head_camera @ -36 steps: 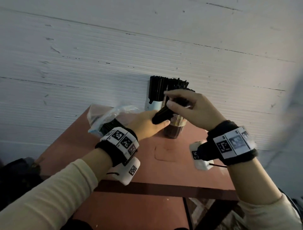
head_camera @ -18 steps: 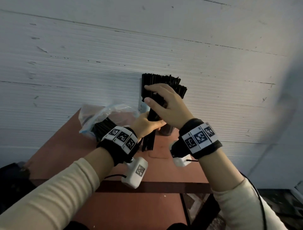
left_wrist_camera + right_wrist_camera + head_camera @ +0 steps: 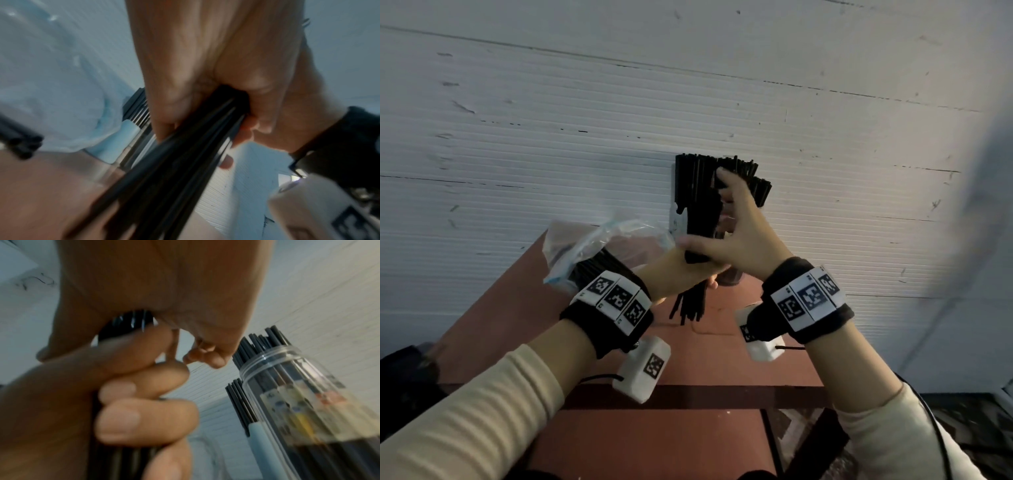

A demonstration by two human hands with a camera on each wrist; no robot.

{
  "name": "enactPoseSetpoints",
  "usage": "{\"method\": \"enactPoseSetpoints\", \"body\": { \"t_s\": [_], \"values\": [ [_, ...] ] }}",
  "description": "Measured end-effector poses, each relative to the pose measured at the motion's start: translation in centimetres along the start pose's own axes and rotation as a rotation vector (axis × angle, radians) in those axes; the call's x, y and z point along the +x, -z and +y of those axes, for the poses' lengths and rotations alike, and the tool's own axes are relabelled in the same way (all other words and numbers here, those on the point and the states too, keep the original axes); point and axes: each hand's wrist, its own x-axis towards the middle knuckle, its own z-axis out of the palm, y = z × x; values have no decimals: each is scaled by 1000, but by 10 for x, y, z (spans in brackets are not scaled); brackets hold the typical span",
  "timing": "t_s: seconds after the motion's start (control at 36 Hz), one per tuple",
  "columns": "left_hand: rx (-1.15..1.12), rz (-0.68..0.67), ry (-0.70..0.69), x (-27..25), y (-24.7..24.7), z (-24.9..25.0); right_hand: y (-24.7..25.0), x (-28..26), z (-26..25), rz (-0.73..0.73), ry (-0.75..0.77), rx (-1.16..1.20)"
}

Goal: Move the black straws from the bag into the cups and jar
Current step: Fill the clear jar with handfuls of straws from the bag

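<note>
My left hand [image 3: 685, 270] grips a bundle of black straws [image 3: 700, 219] near its lower part, and the loose ends [image 3: 688, 305] hang above the red table [image 3: 722, 363]. Higher up, my right hand [image 3: 726, 219] curls round the same bundle, fingers near its top. In the left wrist view the bundle [image 3: 185, 154] runs through my left fist. Behind stand a light blue cup [image 3: 676, 221] and a clear jar [image 3: 298, 386], both packed with straws. The plastic bag [image 3: 592, 243] with more straws lies at the table's back left.
A white ribbed wall [image 3: 688, 102] rises directly behind the table. The table's front edge [image 3: 688, 394] is a dark bar, with floor and a table leg [image 3: 822, 438] below on the right. Dark items [image 3: 400, 377] sit low at the far left.
The bundle has swung from lying sideways to upright and risen. My right hand slid up it towards the top; the left keeps its grip lower down.
</note>
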Motion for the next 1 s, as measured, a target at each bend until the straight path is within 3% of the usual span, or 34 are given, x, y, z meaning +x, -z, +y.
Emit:
{"method": "enactPoseSetpoints", "body": {
  "t_s": [0.08, 0.14, 0.31, 0.47, 0.53, 0.64, 0.78, 1.0],
  "values": [
    [87, -137, -86, -10, 2, 9, 1, -6, 4, -234, -11, -82],
    [145, -189, -76, -9, 2, 9, 1, -9, 5, -289, -8, -27],
    [32, -71, -76, 8, -5, 13, 20, -9, -6, -119, 86, 67],
    [-26, 291, -97, 45, -7, 13, 63, 31, 4, 89, 75, 125],
    [-50, 340, -120, 60, -5, 14, 80, 46, 8, 193, 58, 145],
    [-76, 264, -14, 92, 4, 6, 106, 71, 14, 305, 34, 237],
    [-87, 140, 96, 114, 13, -8, 116, 93, 22, 279, -23, 226],
    [-40, 74, 84, 131, 20, -28, 124, 119, 38, 292, -58, 145]
  ]
}}
